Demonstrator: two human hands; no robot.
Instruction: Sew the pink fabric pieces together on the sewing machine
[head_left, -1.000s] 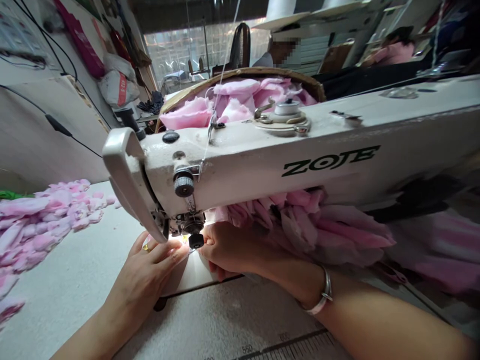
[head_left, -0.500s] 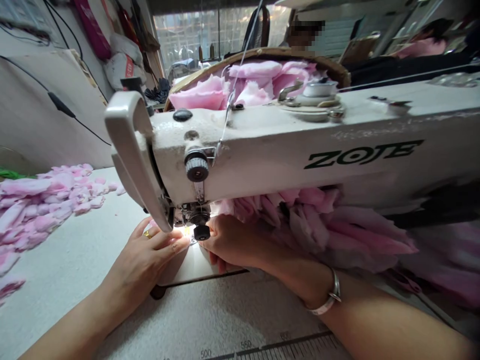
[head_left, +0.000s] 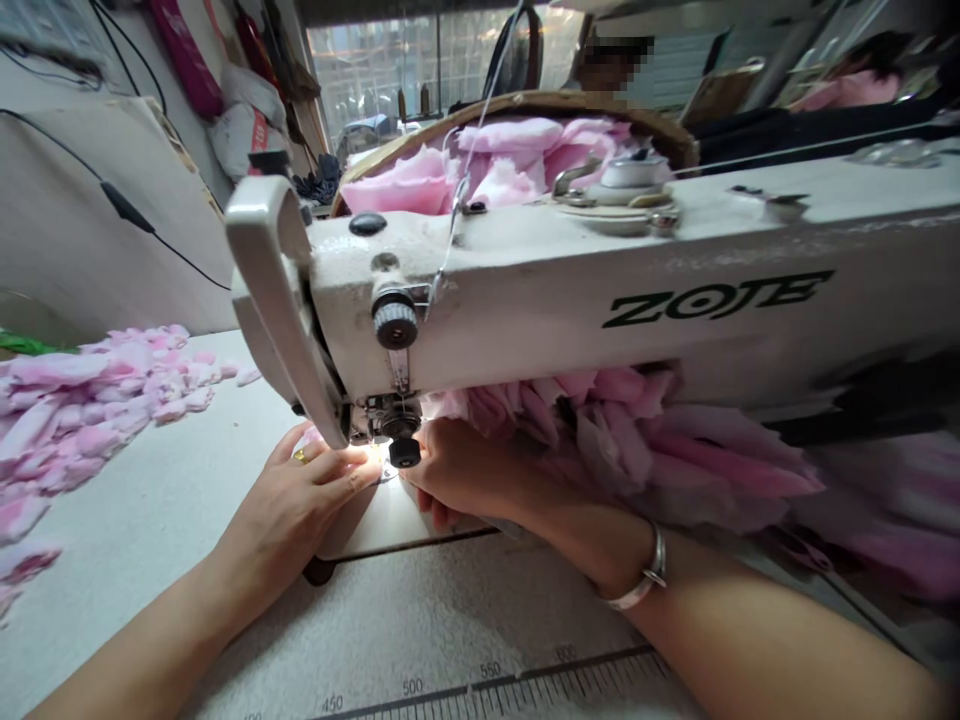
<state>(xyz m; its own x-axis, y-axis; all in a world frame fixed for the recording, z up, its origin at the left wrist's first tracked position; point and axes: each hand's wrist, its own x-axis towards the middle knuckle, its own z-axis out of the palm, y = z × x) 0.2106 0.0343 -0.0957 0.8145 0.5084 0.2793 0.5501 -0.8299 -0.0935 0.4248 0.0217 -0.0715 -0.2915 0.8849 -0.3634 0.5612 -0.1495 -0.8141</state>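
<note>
At eight o'clock the left hand (head_left: pixel 289 505) and at three the right hand (head_left: pixel 466 466) flank the needle plate (head_left: pixel 388 476), grip on pink fabric (head_left: pixel 600 425) indeterminable.

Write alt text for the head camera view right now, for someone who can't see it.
A person's left hand and right hand flank the lit stitching area of a white ZOJE sewing machine. Bunched pink fabric lies beyond the right hand; pink pieces are heaped on the table at left, and pink cloth shows in a brown-rimmed container behind.
</note>
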